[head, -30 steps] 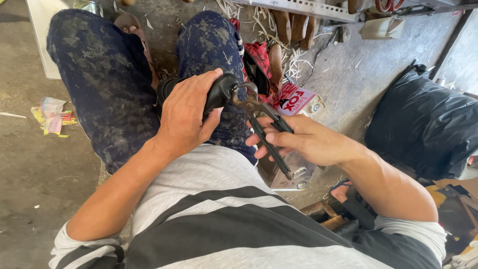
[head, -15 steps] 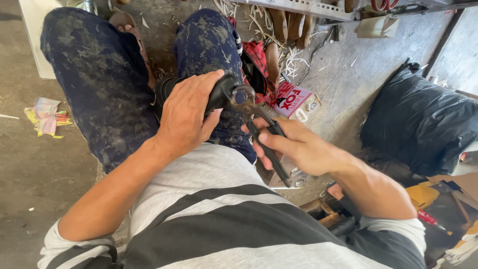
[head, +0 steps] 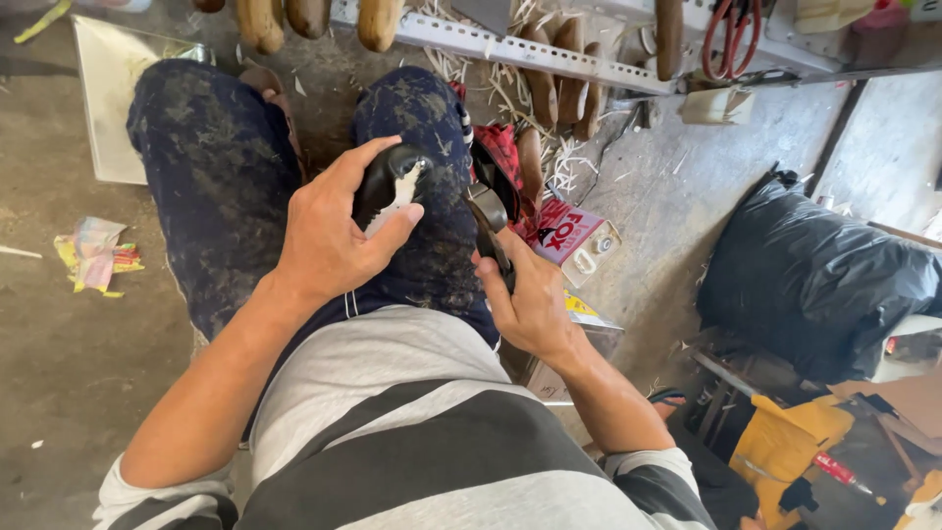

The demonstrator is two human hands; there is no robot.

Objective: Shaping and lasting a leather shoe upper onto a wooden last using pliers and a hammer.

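Now, black shoe (head: 388, 182) within left-hand fingers (head: 378, 157), pliers (head: 491, 231) in right-hand fingers (head: 510, 285).

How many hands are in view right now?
2. The left hand holds a black rounded shoe piece on the lap; the right hand grips dark metal pliers beside it. None seem hidden.
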